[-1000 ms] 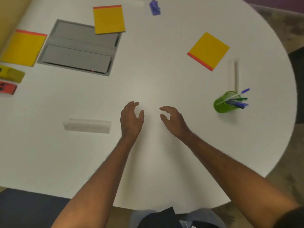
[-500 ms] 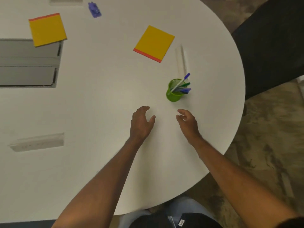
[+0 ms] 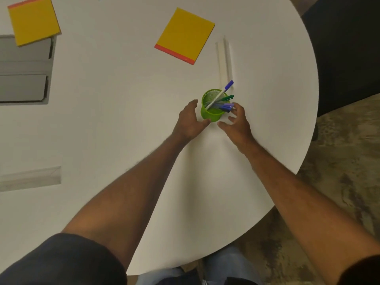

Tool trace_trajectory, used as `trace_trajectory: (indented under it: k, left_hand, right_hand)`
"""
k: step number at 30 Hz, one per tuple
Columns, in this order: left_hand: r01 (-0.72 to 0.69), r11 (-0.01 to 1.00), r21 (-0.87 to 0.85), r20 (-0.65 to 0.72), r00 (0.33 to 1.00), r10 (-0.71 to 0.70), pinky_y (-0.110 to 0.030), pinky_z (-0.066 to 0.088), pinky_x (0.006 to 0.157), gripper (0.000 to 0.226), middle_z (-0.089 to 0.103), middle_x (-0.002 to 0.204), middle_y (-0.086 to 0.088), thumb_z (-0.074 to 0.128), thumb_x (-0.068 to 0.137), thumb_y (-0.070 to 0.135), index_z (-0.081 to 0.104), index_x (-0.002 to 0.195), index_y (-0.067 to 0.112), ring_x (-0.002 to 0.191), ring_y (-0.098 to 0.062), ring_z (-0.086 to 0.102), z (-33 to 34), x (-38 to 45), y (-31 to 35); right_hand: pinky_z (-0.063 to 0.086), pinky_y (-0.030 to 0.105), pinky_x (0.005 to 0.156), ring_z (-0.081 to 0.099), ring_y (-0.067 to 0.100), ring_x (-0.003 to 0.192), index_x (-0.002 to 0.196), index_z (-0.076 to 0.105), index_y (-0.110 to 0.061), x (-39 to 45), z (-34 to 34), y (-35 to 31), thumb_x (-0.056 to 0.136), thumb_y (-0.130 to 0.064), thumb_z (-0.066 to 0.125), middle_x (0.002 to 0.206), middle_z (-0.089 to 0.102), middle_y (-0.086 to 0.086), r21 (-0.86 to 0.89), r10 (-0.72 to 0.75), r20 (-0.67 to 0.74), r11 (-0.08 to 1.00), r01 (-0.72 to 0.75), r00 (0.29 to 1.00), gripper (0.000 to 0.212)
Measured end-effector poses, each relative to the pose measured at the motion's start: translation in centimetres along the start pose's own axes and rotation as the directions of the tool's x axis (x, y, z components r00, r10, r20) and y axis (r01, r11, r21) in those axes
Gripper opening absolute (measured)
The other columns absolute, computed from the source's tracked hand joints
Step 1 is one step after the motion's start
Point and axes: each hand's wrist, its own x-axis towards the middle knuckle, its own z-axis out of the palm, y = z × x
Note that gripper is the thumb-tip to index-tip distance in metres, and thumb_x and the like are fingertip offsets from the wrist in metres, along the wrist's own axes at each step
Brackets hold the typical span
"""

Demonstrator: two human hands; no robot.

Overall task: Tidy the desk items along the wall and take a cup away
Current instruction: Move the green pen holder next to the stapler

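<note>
On the white table [image 3: 115, 124], near its right edge, we see both hands flanking a green mesh cup [image 3: 212, 112]. The left hand [image 3: 189, 123] sits at the cup's left side, fingers curved and spread, its thumb reaching to the cup's base and seeming to touch it. The right hand [image 3: 238, 124] sits at the cup's right side, fingers apart and curled, the thumb pointing in toward the base; we cannot tell whether it touches. Neither grip has closed on the cup: both are apart, cupped around it. Both forearms stretch forward from the bottom of the view, bare, with dark short sleeves at the lower corners.

Just past the cup, a pale clear strip [image 3: 224, 58] lies flat, running away from the hands. Further off and to the left lies a yellow pad [image 3: 185, 36] with a red edge. A second yellow pad [image 3: 34, 20] lies far left, overlapping a grey panel [image 3: 24, 79] set in the table. Well left of the left forearm lies a clear block [image 3: 30, 177].

The cup stands upright and holds pens [image 3: 223, 101]: one white with a blue cap, one green, several blue, all leaning toward the right hand.
</note>
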Motion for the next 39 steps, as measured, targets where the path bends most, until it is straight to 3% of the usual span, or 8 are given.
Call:
trace_trajectory:
  k: [2, 7, 12, 14, 20, 26, 35, 39]
  left_hand:
    - [0.004, 0.999, -0.052, 0.012, 1.000, -0.003, -0.042, 0.042, 0.112, 0.094, 0.046, 0.151, -0.007, 0.082, 0.079, 0.034, 0.029, 0.155, 0.017, 0.137, -0.027, 0.046, 0.2, 1.0, -0.1]
    - [-0.071, 0.992, -0.104, 0.043, 0.996, 0.076, -0.038, 0.043, 0.110, 0.095, 0.047, 0.150, -0.004, 0.082, 0.077, 0.028, 0.027, 0.154, 0.018, 0.134, -0.024, 0.048, 0.6, 2.1, -0.3]
    - [-0.165, 0.971, -0.171, -0.004, 0.986, 0.166, -0.005, 0.040, 0.087, 0.079, 0.051, 0.127, 0.018, 0.077, 0.073, 0.034, 0.042, 0.144, 0.022, 0.109, -0.003, 0.050, 1.2, 2.2, 0.0]
    - [-0.177, 0.969, -0.175, -0.013, 0.984, 0.177, -0.001, 0.037, 0.082, 0.076, 0.050, 0.123, 0.020, 0.078, 0.075, 0.033, 0.044, 0.142, 0.022, 0.105, 0.001, 0.049, 1.3, 2.2, 0.0]
    - [-0.192, 0.959, -0.209, -0.050, 0.981, 0.185, -0.017, 0.046, 0.087, 0.069, 0.052, 0.125, 0.017, 0.081, 0.079, 0.022, 0.047, 0.139, 0.019, 0.109, -0.008, 0.054, 0.6, 1.2, 0.3]
    - [-0.130, 0.951, -0.279, -0.072, 0.991, 0.114, -0.016, 0.046, 0.077, 0.065, 0.055, 0.130, 0.011, 0.078, 0.081, 0.017, 0.046, 0.137, 0.021, 0.112, -0.017, 0.058, -3.6, -1.7, -1.4]
    - [-0.099, 0.942, -0.319, -0.273, 0.962, 0.009, -0.014, 0.046, 0.077, 0.064, 0.056, 0.130, 0.012, 0.078, 0.079, 0.022, 0.048, 0.135, 0.024, 0.110, -0.013, 0.058, -15.5, -8.7, -8.7]
    - [-0.093, 0.930, -0.356, -0.368, 0.928, -0.049, -0.020, 0.050, 0.082, 0.063, 0.057, 0.130, 0.010, 0.080, 0.077, 0.019, 0.051, 0.134, 0.023, 0.109, -0.011, 0.059, -21.8, -12.2, -13.3]
  right_hand:
    - [0.052, 0.010, 0.081, 0.055, 0.016, 0.123, 0.147, 0.037, -0.019, 0.8, 0.2, 0.1, 0.081, -0.009, 0.081, 0.148, 0.047, 0.001, -0.010, -0.055, 0.017, 0.998, 0.055, 0.998, 0.080]
    - [0.053, 0.032, 0.101, 0.056, 0.020, 0.128, 0.149, 0.037, -0.015, 2.1, 0.3, 0.1, 0.081, -0.007, 0.082, 0.148, 0.049, 0.005, -0.042, -0.083, 0.042, 0.996, 0.085, 0.996, 0.082]
    - [0.054, 0.031, 0.099, 0.061, 0.020, 0.122, 0.140, 0.048, -0.015, 2.4, 0.3, 0.3, 0.083, -0.012, 0.080, 0.137, 0.059, 0.002, -0.061, -0.093, 0.048, 0.994, 0.096, 0.994, 0.065]
    - [0.055, 0.033, 0.098, 0.062, 0.020, 0.119, 0.137, 0.049, -0.015, 2.4, 0.3, 0.2, 0.084, -0.017, 0.081, 0.133, 0.061, 0.003, -0.044, -0.087, 0.045, 0.995, 0.089, 0.995, 0.062]
    - [0.056, 0.023, 0.088, 0.064, 0.018, 0.115, 0.132, 0.052, -0.016, 1.3, 0.6, -1.1, 0.083, -0.022, 0.082, 0.127, 0.065, 0.002, 0.014, -0.085, 0.034, 0.996, 0.085, 0.996, 0.058]
    - [0.051, 0.009, 0.075, 0.062, 0.008, 0.115, 0.130, 0.053, -0.019, -1.5, 3.6, -4.0, 0.083, -0.018, 0.082, 0.127, 0.064, -0.004, -0.001, -0.113, 0.096, 0.993, 0.114, 0.989, 0.055]
    - [0.048, 0.004, 0.072, 0.062, 0.011, 0.117, 0.131, 0.053, -0.016, -6.3, 16.2, -10.2, 0.082, -0.020, 0.083, 0.131, 0.062, -0.001, -0.052, -0.194, 0.313, 0.974, 0.220, 0.930, 0.058]
    - [0.053, 0.010, 0.076, 0.064, 0.013, 0.117, 0.131, 0.052, -0.017, -8.6, 23.2, -13.1, 0.083, -0.022, 0.083, 0.129, 0.063, -0.003, -0.068, -0.226, 0.435, 0.957, 0.283, 0.871, 0.058]
